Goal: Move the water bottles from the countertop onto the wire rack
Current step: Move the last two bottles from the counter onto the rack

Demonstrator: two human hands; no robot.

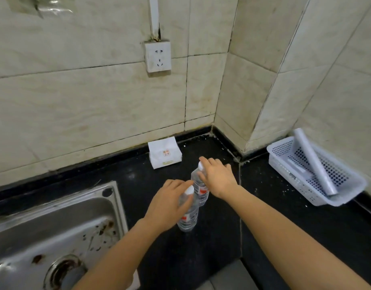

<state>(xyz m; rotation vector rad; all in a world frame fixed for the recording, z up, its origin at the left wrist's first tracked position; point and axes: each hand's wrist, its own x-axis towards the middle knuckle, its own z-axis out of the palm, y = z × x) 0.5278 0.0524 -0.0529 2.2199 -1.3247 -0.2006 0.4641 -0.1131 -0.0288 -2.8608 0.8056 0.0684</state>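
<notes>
- Since both water bottles stand on the black countertop [285, 237] beside the sink [55, 227], I take one per hand.
- My left hand [170, 204] wraps the near bottle [188, 214]; my right hand [219, 178] curls around the far bottle [201, 189]. Whether either grip has fully tightened, I cannot tell.
- Both bottles stand upright, long axes vertical, white caps up.
- No wire rack is in view.

Sink [55, 222] runs off the edge at 8 o'clock. Each hand covers part of its bottle; can't tell if either's actually gripping. Label text's too small.
</notes>
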